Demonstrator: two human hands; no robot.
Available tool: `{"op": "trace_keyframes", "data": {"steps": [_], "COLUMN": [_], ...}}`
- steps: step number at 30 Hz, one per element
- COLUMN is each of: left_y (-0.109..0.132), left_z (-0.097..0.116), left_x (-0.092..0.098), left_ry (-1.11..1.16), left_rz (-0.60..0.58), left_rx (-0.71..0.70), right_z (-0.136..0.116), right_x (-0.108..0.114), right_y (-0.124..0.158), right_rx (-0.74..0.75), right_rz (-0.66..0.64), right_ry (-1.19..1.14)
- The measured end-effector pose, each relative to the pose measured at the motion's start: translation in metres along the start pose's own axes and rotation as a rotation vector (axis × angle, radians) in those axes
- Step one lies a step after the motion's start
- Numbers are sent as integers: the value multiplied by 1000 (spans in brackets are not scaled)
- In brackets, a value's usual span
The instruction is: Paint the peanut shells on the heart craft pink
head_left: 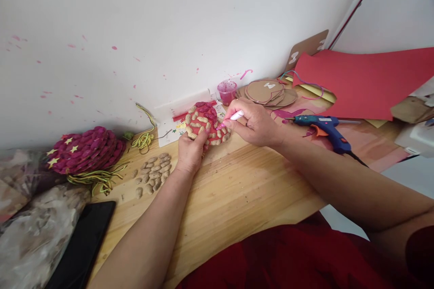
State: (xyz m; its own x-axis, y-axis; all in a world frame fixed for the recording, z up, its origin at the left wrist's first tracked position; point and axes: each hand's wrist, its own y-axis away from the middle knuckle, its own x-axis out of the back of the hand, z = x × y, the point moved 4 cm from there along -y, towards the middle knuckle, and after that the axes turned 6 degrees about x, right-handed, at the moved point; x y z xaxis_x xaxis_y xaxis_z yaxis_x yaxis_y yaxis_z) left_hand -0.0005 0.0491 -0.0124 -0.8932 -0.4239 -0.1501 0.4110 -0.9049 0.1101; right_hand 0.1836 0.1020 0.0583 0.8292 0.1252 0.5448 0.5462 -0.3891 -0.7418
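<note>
Pink-spattered wall (162, 22) backs the desk (224, 207). Remotely, I log: peanut-covered piece (195, 124), near-left of the pink cup (227, 93), clamped in left grip (191, 151), likely for steadiness; right grip (256, 124) pinches white-handled tool (236, 115), presumably for control.

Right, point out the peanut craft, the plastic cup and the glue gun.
Peanut craft (202, 119): head view, near the middle of its front.
Plastic cup (227, 95): head view, on its front wall.
Glue gun (329, 124): head view, on its blue body.
</note>
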Motion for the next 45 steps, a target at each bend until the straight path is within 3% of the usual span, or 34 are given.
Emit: {"op": "trace_keyframes", "data": {"steps": [7, 14, 21, 25, 40, 45], "left_y": [4, 14, 23, 24, 22, 21], "left_z": [2, 13, 17, 17, 13, 12], "left_x": [0, -5, -11, -11, -10, -9], "left_ry": [-143, -370, -415, -429, -458, -434], "left_rz": [0, 8, -5, -16, -24, -36], "left_rx": [-91, -259, -351, -364, -376, -355], "right_z": [-2, -13, -17, -18, -13, -16], "right_x": [5, 0, 9, 8, 13, 9], "right_y": [-1, -2, -6, -6, -7, -7], "right_rx": [25, 60, 24, 19, -7, 16], "right_rz": [56, -29, -14, -57, 26, -48], "right_ry": [43, 105, 110, 120, 124, 109]}}
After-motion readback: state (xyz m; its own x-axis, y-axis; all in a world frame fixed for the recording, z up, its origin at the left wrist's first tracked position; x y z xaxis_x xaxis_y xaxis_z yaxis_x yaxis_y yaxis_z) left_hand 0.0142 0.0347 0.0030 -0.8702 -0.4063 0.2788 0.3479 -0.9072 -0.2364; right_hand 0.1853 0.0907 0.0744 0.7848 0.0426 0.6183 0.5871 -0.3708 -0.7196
